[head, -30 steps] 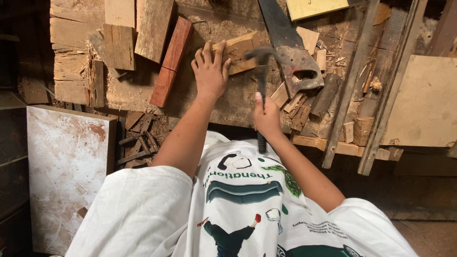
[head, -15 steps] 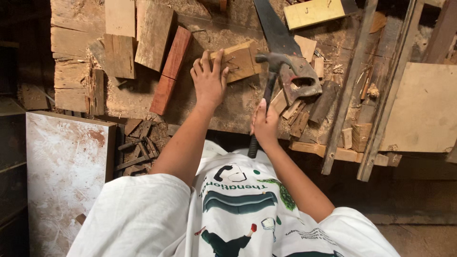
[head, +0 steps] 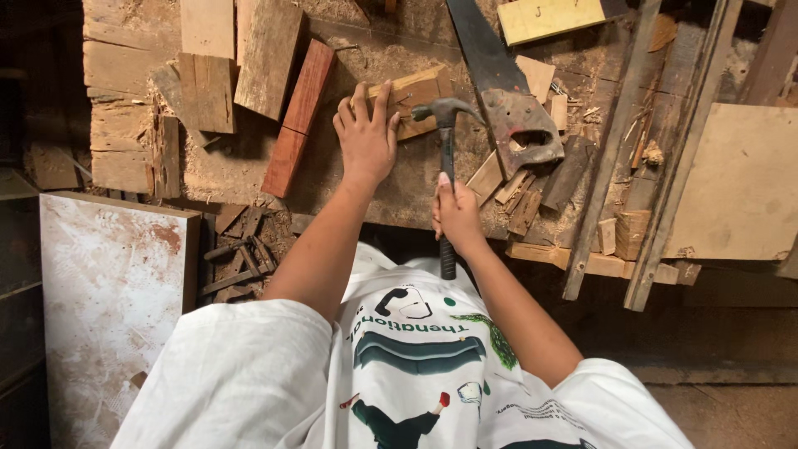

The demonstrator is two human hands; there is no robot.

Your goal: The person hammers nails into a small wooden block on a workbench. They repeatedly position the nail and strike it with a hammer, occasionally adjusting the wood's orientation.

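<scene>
My right hand [head: 455,214] grips the dark handle of a claw hammer [head: 446,137], whose metal head sits at the right end of a small pale wooden block [head: 415,96]. My left hand [head: 364,137] lies flat on the left part of that block, fingers spread, pressing it onto the sawdust-covered workbench [head: 249,170]. A rusty handsaw [head: 509,104] lies just right of the hammer head, its blade running up and away.
A reddish wood bar [head: 299,116] lies left of my left hand, with rough planks [head: 208,66] beyond it. Wood scraps [head: 532,195] and long battens [head: 615,150] crowd the right side. A yellow block [head: 551,18] sits at the top. A stained white panel [head: 108,308] stands lower left.
The hammer head has swung from over the saw handle leftward to the end of the block. My left hand stays pressed on the block.
</scene>
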